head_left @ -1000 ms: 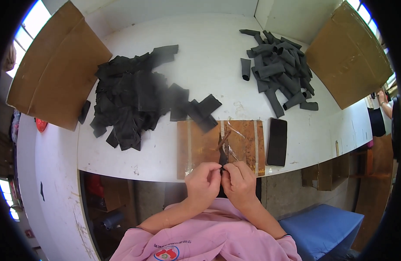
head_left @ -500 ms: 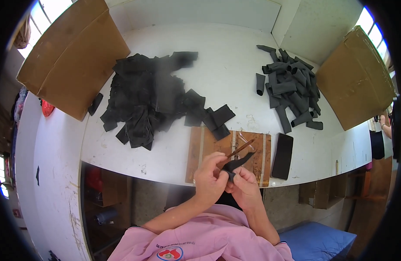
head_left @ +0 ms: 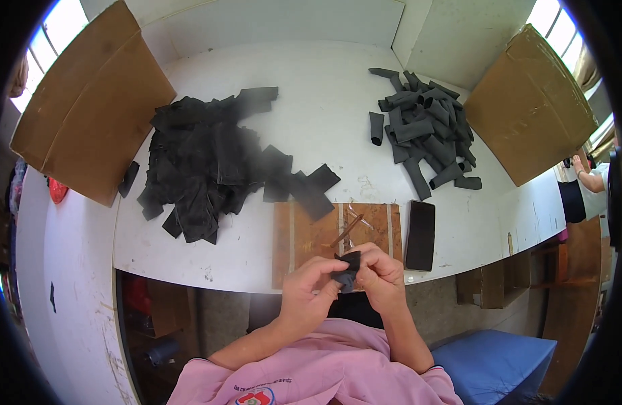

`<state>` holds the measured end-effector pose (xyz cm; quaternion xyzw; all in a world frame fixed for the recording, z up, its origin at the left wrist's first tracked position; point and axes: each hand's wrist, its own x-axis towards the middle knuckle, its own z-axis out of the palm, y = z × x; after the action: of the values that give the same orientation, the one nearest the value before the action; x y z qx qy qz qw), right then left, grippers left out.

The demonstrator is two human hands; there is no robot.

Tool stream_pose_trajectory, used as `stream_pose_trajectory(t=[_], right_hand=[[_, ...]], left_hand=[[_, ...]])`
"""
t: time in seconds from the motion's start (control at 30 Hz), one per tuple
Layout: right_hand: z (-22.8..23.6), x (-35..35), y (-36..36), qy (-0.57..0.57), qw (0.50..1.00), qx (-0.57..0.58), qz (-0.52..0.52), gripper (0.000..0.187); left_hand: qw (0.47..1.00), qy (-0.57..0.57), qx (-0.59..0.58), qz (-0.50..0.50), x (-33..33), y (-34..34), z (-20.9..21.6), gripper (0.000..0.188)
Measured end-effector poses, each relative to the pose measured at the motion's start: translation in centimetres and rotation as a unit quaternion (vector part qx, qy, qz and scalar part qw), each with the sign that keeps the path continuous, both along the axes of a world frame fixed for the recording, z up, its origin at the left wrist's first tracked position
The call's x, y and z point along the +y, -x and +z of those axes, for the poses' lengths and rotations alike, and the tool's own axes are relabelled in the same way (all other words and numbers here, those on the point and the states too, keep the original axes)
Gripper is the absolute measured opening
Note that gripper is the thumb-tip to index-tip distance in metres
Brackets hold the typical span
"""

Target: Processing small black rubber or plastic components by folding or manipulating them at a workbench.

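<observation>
While both hands meet over the table's near edge, a small black fabric piece (head_left: 348, 277) is btwn them, just in front of the brown board (head_left: 307, 233). L hand (head_left: 305, 289) has thumb & index closed on the piece's left side; R hand (head_left: 384, 282) pinches its right side, w/ fingers curled in — undersides hidden, so can't tell what the lower fingers do. A thin brown stick (head_left: 346, 231) shows above the hands, against the board; can't tell if it's lying there or held. Right of the board, a dark smartphone (head_left: 419, 236) lies on the white table (head_left: 318, 88). Far left: a big heap of flat black fabric pieces (head_left: 203, 162), a few spread toward the board, w/ a cardboard box (head_left: 88, 111) beside it. Far right: a pile of dark grey fabric tubes (head_left: 413, 130) next to a 2nd box (head_left: 530, 108) — one tube sits just apart on its left.
</observation>
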<state>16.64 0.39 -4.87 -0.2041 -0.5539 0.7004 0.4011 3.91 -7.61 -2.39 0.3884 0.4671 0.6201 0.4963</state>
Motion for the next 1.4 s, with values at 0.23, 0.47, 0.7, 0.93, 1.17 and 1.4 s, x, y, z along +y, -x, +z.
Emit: stream_pose_trajectory(t=[0.23,0.47,0.7,0.93,1.17,1.4], right_hand=[[5.4,0.5,0.6,-0.157,0.978,-0.131,-0.052,0.009],[11.4,2.2,1.4,-0.103,0.991,-0.071,0.045,0.014],[12.7,3.1,2.2,-0.12,0.986,-0.079,0.09,0.018],[3.6,5.7,2.6,0.237,0.965,-0.071,0.085,0.02],[3.9,6.6,3.8,0.153,0.981,-0.051,0.11,0.022],[1.3,5.8,2.8,0.181,0.975,-0.063,0.108,0.02]], left_hand=[[0.981,-0.104,0.04,0.157,1.4,-0.9,1.8,0.011],[0.884,-0.075,-0.423,-0.185,4.0,3.3,6.2,0.02],[0.755,-0.216,-0.47,-0.404,5.1,3.6,5.2,0.039],[0.735,0.091,-0.647,-0.179,7.0,4.4,-0.1,0.03],[0.6,0.037,-0.785,-0.151,6.8,3.8,0.9,0.029],[0.882,0.076,-0.43,-0.174,5.5,4.1,-0.4,0.023]])
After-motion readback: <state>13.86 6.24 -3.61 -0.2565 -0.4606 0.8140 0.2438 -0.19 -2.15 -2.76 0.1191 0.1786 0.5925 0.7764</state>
